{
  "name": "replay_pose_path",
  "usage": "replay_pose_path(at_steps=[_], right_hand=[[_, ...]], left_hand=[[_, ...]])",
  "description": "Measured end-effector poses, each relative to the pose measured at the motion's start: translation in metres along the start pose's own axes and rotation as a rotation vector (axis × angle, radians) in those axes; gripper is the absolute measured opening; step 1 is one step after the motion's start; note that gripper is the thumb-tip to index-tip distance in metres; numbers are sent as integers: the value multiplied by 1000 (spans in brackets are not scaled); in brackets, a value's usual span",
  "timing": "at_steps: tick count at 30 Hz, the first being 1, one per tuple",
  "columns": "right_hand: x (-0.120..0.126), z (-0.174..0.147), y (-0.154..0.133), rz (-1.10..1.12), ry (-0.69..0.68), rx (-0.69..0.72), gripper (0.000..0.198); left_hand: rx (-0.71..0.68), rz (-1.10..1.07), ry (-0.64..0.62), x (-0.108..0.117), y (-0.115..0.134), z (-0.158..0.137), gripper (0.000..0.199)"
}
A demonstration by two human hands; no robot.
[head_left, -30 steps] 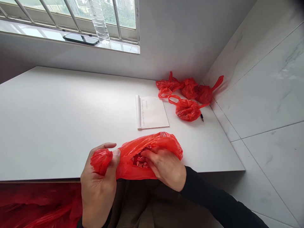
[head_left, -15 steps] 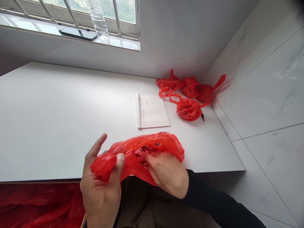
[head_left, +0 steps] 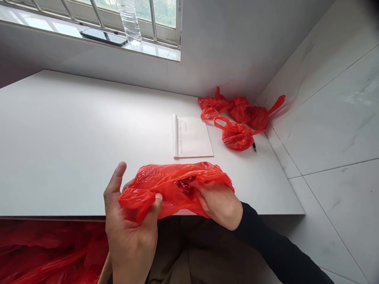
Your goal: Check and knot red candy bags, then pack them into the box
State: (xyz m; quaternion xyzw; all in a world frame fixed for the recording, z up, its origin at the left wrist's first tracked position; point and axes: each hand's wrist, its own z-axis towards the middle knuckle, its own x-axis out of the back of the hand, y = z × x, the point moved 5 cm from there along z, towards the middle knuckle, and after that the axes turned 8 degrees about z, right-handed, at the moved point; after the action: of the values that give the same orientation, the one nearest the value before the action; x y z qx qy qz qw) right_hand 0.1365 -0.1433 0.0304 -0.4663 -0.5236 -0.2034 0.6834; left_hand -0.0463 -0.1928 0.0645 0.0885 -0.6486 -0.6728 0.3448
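A thin red plastic bag [head_left: 171, 175] is held in front of me above the table's front edge. My left hand [head_left: 133, 225] grips its gathered left end between thumb and palm, with the index finger stretched away from the bag. My right hand [head_left: 219, 201] reaches into the bag's mouth, where the plastic partly hides its fingers. Its fingertips close on a dark red printed packet [head_left: 185, 185] showing in the opening. Whatever else lies in the bag is hidden.
A notepad [head_left: 195, 138] with small writing lies beyond the bag. Several tied red bags [head_left: 238, 136] and a black pen tip [head_left: 254, 147] are by the right wall. A phone [head_left: 103, 36] and water bottle [head_left: 130, 23] stand on the sill. Red plastic [head_left: 44, 252] fills the lower left.
The bag has moved slightly right along with both hands. My right hand has shifted right inside it, and less of the dark red printed contents shows. The view has tilted a little.
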Motion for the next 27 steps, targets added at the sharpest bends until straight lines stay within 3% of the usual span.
replay_pose_path(at_steps=[6,14,27], right_hand=[[2,9,18,-93,4,-126,32],[10,-1,22,-211,-47,-146,34],[32,-25,10,-62,-95,-199,40]], left_hand=[[-68,62,-15,0,5,-1,79],[-148,129,-82,-1,4,-5,77],[-12,28,-125,-4,7,-9,64]])
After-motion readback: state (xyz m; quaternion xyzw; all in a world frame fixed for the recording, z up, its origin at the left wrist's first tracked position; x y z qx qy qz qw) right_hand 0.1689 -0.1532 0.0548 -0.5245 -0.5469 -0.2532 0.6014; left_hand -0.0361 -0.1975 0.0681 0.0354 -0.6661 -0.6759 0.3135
